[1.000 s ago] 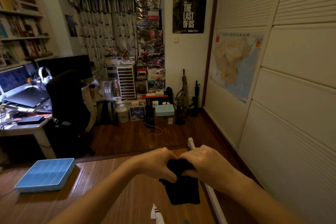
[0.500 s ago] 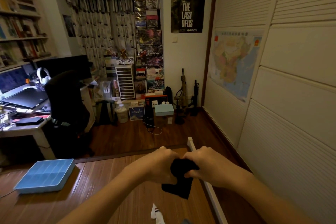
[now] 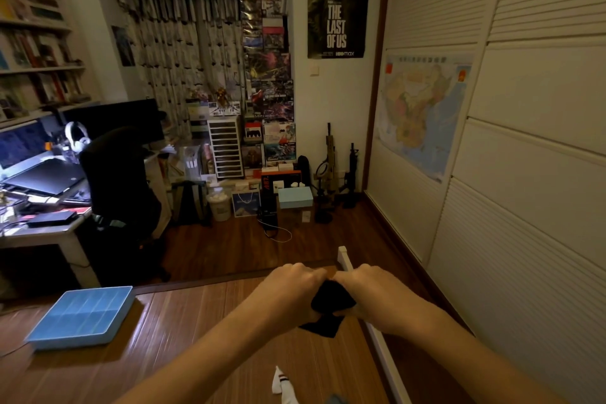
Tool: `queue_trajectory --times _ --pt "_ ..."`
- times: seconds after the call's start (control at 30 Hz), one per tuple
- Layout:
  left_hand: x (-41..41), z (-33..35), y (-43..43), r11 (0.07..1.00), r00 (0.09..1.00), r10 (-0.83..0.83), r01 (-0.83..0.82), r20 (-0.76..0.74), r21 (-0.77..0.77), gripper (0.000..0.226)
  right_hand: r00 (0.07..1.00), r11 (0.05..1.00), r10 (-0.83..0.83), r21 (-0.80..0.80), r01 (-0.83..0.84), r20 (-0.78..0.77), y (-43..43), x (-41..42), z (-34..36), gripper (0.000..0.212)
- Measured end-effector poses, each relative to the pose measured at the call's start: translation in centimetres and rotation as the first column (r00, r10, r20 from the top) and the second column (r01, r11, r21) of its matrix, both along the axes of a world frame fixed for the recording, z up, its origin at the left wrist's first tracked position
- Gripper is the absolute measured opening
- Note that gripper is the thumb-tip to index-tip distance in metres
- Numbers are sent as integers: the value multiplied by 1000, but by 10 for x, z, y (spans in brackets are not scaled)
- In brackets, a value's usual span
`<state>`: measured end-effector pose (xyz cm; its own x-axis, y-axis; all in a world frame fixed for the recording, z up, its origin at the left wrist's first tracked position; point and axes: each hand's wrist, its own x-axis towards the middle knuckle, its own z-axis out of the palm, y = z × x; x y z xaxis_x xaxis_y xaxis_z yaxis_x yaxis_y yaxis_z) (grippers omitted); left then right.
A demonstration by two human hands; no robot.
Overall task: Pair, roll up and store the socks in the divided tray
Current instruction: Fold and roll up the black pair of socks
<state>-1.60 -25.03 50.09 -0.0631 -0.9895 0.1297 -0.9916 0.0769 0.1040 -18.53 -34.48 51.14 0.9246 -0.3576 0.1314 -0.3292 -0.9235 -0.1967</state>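
Observation:
Black socks (image 3: 331, 303) are bunched into a tight roll between my two hands, held in the air over the wooden surface (image 3: 183, 338); a short loose end hangs below the roll. My left hand (image 3: 292, 292) grips the roll from the left and my right hand (image 3: 377, 297) from the right, thumbs close together on top. The blue divided tray (image 3: 82, 316) lies at the far left of the surface, well apart from my hands; its compartments look bare. A white sock with dark stripes (image 3: 283, 385) lies at the bottom edge.
The surface ends at a white rail (image 3: 377, 338) on the right, beside louvred wardrobe doors (image 3: 524, 207). Beyond the far edge are a dark floor, a black desk chair (image 3: 121, 180), a cluttered desk (image 3: 39, 207) and stacked boxes (image 3: 269, 128).
The hanging part of the black socks has shortened from a long flap to a small end as the roll grew between my hands. Both hands stayed in place.

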Motion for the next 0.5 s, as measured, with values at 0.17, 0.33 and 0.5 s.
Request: queue_trajectory --times 0.17,0.33,0.5 --pt "14 4 2 981 967 -91 128 -240 143 44 997 942 51 -330 -66 -55 1 4 -6 13" --pt "8 -12 -2 999 999 -17 18 -46 38 37 997 945 -21 323 42 -70 5 2 2 48" --pt "0 -13 -4 1000 1000 6 -6 -20 -11 45 999 986 -48 157 51 -25 6 5 2 44"
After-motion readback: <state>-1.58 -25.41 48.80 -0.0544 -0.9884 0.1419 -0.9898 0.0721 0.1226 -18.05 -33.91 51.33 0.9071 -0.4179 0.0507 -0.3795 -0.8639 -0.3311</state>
